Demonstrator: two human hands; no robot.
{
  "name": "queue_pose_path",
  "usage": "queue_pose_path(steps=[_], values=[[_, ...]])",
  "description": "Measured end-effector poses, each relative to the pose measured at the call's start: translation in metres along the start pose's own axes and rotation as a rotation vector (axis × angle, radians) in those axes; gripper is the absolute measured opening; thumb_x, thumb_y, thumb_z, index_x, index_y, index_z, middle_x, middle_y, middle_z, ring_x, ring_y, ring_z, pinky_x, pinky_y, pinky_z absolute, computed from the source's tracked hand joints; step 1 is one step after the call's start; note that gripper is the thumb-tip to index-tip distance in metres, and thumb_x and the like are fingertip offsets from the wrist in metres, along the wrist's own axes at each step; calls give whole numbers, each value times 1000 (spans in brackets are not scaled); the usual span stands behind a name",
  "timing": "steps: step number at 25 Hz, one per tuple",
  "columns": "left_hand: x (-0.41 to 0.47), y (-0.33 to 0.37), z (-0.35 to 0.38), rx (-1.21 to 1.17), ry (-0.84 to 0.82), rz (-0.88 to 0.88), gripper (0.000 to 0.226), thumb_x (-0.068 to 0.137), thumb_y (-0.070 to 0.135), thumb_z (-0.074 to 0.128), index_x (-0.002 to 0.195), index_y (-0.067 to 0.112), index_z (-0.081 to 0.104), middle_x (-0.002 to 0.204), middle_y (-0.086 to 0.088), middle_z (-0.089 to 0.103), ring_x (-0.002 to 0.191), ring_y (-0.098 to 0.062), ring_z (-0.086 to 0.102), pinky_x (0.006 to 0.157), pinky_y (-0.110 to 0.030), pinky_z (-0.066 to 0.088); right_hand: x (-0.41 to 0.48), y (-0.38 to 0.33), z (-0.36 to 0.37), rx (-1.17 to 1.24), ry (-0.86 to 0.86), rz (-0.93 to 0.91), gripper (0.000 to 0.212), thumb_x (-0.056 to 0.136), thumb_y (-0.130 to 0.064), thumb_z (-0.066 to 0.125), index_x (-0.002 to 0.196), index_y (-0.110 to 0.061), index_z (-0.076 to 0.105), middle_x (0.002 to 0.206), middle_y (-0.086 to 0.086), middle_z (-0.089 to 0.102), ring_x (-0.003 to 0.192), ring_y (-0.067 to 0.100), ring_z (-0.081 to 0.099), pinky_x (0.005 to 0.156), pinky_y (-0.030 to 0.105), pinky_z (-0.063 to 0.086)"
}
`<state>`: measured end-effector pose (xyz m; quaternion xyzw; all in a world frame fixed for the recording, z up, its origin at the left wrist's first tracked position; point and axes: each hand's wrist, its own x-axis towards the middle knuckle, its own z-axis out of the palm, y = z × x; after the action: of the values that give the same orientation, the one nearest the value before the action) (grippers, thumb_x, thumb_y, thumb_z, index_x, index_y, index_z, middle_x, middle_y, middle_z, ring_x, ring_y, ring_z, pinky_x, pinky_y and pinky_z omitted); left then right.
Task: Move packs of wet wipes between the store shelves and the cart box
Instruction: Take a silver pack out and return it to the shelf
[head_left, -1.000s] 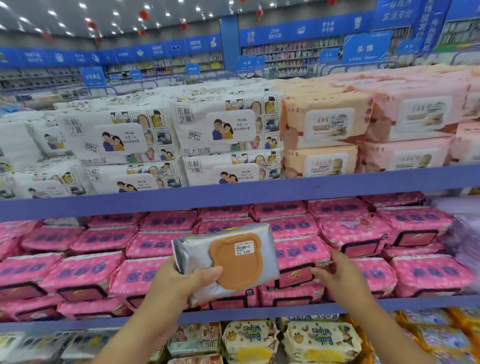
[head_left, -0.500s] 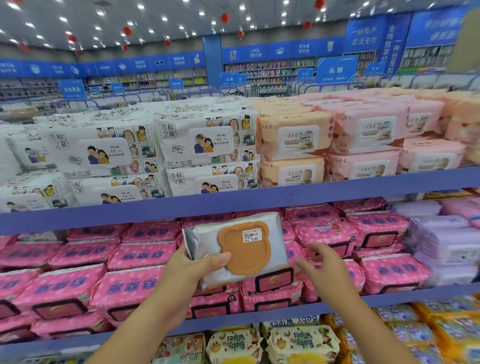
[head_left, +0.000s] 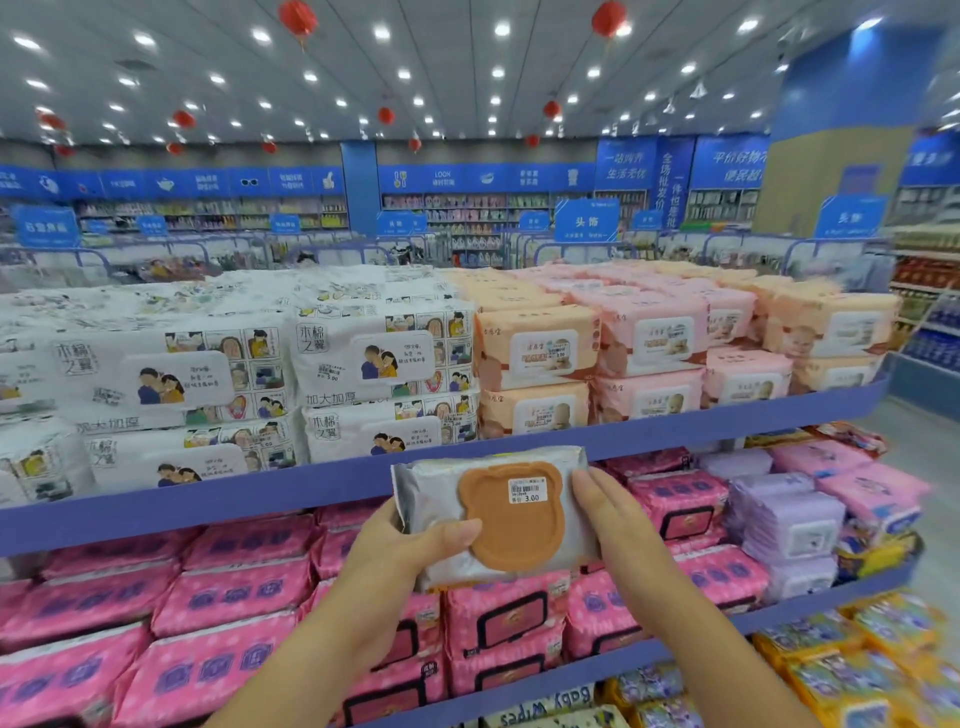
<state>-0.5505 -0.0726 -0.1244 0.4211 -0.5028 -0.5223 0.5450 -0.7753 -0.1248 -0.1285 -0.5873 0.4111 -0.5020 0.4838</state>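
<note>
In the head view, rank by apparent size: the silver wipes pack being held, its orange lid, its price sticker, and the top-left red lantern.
1. silver wipes pack
2. orange lid
3. price sticker and red lantern look about alike; the lantern hangs far off, so they stay unranked.

Red lanterns (head_left: 297, 15), blue signs (head_left: 587, 221) overhead

Rows of small round ceiling lights (head_left: 501, 28) light the store brightly and evenly, so shadows stay faint and the silver pack (head_left: 436, 493) carries only a mild sheen. The wide lens bows the shelf edge (head_left: 208, 504). The right side is smeared, and the hanging sign (head_left: 852, 218) there is blurred.
</note>
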Motion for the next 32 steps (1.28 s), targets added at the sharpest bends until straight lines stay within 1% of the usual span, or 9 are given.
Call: queue_pose_path(steps=[2,5,9,16,19,21,25,30,32], values=[[7,13,0,21,-53,17,64,67,24,90,124,12,65,109,-2,79,99,-14,76,92,-31,54,-2,-17,-2,-24,15,-34,33,96,-46,47,108,-25,69,97,-11,76,88,5,72,70,17,53],[17,28,4,44,-84,59,32,80,9,79,109,7,65,75,9,75,59,3,67,57,-9,50,-1,-37,-4,-34,58,-83,33,94,-45,48,105,-23,70,92,-11,77,82,1,71,64,11,50],[20,47,8,45,-80,79,25,84,2,72,108,4,65,69,10,73,54,1,64,50,-9,45,-2,-51,-2,-34,111,-125,24,99,-39,44,103,-30,66,85,-26,75,78,-10,69,64,6,49],[-24,60,-66,127,79,96,59,78,22,87,131,17,62,120,-1,76,112,-20,72,97,-35,57,5,-46,77,2,-80,-158,40,85,-54,49,105,-27,70,94,-14,77,94,7,72,73,17,52],[-69,52,-109,190,204,114,56,84,6,80,135,14,59,122,1,75,114,-19,71,92,-33,59,-1,-30,134,72,-277,-192,60,74,-73,61,116,-31,66,104,-17,76,97,2,71,70,10,53],[-107,41,-134,221,313,93,66,82,2,81,140,10,52,125,2,74,115,-17,71,88,-28,59,-9,-11,169,136,-413,-146,49,83,-55,62,125,-29,60,111,-15,75,98,0,71,71,11,54],[-176,7,-172,228,427,-69,66,90,12,78,147,5,45,136,-8,67,123,-27,66,98,-39,58,-35,30,227,210,-637,-36,73,69,-65,76,127,-24,60,117,-3,75,100,11,73,72,19,57],[-252,-30,-202,250,581,-227,58,91,26,78,141,18,50,124,-1,73,115,-13,70,92,-27,59,-77,80,286,209,-769,115,91,60,-73,78,130,-17,59,115,1,75,98,10,73,71,19,57],[-285,-49,-223,257,624,-359,102,74,53,87,152,17,34,124,6,72,112,-3,69,99,-31,56,-99,101,311,169,-822,173,107,43,-79,83,131,-22,59,119,-2,74,102,10,71,75,19,57]])
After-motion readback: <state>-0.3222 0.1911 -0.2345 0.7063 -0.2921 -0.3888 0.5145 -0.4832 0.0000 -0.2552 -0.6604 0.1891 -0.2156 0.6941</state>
